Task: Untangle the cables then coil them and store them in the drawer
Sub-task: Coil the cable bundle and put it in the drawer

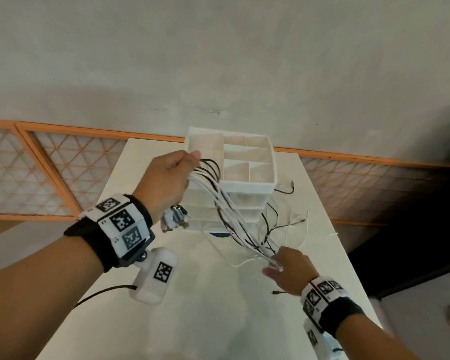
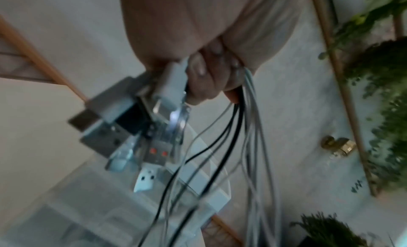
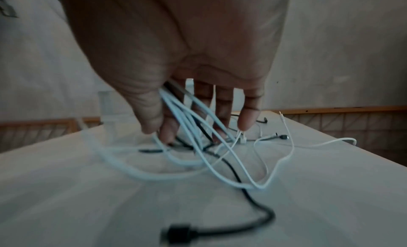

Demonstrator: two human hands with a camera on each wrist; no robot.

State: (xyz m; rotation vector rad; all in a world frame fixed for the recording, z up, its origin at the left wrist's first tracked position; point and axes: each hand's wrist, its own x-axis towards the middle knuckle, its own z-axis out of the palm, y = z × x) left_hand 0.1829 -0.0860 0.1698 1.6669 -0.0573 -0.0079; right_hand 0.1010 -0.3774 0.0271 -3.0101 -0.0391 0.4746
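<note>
The left hand clenched the cables mid-frame before the drawer unit; the right hand pinched them lower right, above bare table.

White and black cables bunched, stretched slanting before white drawer unit; ends on table.

White and black cables strung between both hands. White drawer unit beyond the left hand. Black-and-white square-patterned wristbands behind both hands. White table underneath; orange lattice panels beyond.
</note>
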